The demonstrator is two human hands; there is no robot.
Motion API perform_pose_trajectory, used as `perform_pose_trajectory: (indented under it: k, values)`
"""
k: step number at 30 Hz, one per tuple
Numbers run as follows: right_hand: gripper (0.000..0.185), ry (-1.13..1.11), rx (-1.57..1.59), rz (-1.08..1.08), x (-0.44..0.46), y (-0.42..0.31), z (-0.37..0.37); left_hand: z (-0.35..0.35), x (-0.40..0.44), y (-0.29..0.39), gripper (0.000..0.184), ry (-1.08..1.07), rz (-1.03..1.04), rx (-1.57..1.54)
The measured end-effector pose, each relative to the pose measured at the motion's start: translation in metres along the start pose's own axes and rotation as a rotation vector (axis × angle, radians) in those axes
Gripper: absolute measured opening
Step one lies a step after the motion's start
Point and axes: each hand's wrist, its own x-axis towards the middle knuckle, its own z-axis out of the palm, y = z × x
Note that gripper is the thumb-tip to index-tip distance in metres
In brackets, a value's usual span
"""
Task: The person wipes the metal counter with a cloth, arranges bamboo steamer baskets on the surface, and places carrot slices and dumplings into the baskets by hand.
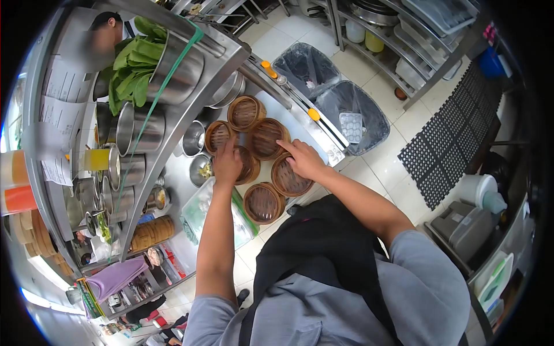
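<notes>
Several round bamboo steamers with dark slatted lids stand grouped on the steel counter in the head view. My left hand reaches over the group, its fingers at the gap between the left steamer and the lower middle steamer. The fingers of my right hand are spread, with the index fingertip at the edge of the large middle steamer and the palm above the right steamer. Another steamer is at the back, and one sits nearest my body.
Steel bowls and a bowl of chopped food lie left of the steamers. A steel shelf with leafy greens overhangs the left side. Two lined bins stand beyond the counter. A person is behind the shelf.
</notes>
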Motion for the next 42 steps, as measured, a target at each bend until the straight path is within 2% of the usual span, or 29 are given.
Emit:
perform_pose_trajectory:
  k: [4, 7, 9, 13, 15, 17, 20, 24, 26, 27, 31, 34, 36, 38, 40, 42]
  values:
    - [0.061, 0.000, -0.039, 0.004, 0.003, -0.001, -0.001, 0.019, 0.053, -0.008, 0.053, -0.032, -0.050, 0.099]
    - [0.061, 0.017, -0.043, -0.012, -0.002, 0.005, 0.000, 0.053, 0.080, -0.046, 0.056, -0.309, -0.118, 0.227]
    - [0.059, 0.049, -0.058, -0.033, -0.002, 0.007, 0.003, 0.030, 0.082, -0.021, 0.052, -0.435, -0.227, 0.095]
    - [0.057, 0.107, -0.026, 0.003, -0.005, 0.016, 0.014, 0.029, 0.075, -0.023, 0.041, -0.311, -0.089, 0.073]
    - [0.056, 0.089, -0.021, -0.014, -0.006, 0.018, 0.013, 0.044, 0.080, -0.062, 0.036, -0.276, 0.047, -0.048]
    - [0.056, 0.092, -0.001, 0.008, -0.009, 0.020, 0.013, 0.044, 0.084, -0.081, 0.033, -0.286, 0.069, -0.017]
    - [0.055, 0.093, 0.038, 0.020, -0.010, 0.022, 0.014, 0.030, 0.084, -0.079, 0.029, -0.301, 0.145, -0.147]
    - [0.055, 0.073, 0.040, 0.034, -0.007, 0.022, 0.013, 0.024, 0.082, -0.078, 0.028, -0.296, 0.154, -0.139]
    - [0.055, 0.046, 0.061, 0.056, -0.007, 0.022, 0.011, 0.022, 0.078, -0.080, 0.029, -0.229, 0.223, -0.274]
    - [0.057, 0.028, 0.073, 0.058, -0.007, 0.022, 0.009, 0.018, 0.075, -0.084, 0.028, -0.213, 0.247, -0.163]
    - [0.057, -0.008, 0.044, 0.034, -0.003, 0.018, 0.006, 0.000, 0.059, -0.086, 0.027, -0.161, 0.202, -0.239]
    - [0.056, 0.057, 0.036, -0.006, -0.002, 0.017, 0.005, -0.013, 0.048, -0.090, 0.027, -0.113, 0.139, -0.316]
    - [0.054, 0.092, 0.018, 0.013, 0.000, 0.016, 0.006, -0.028, 0.041, -0.083, 0.026, -0.069, 0.182, -0.259]
    - [0.053, 0.055, 0.017, -0.002, 0.005, 0.011, 0.003, -0.041, 0.032, -0.077, 0.027, -0.019, 0.182, -0.237]
    - [0.053, 0.014, 0.005, -0.014, 0.015, 0.005, 0.000, -0.058, 0.020, -0.060, 0.027, -0.032, 0.009, -0.270]
    - [0.051, -0.018, -0.053, 0.024, 0.026, -0.001, 0.000, -0.072, 0.009, -0.049, 0.027, 0.031, 0.066, -0.325]
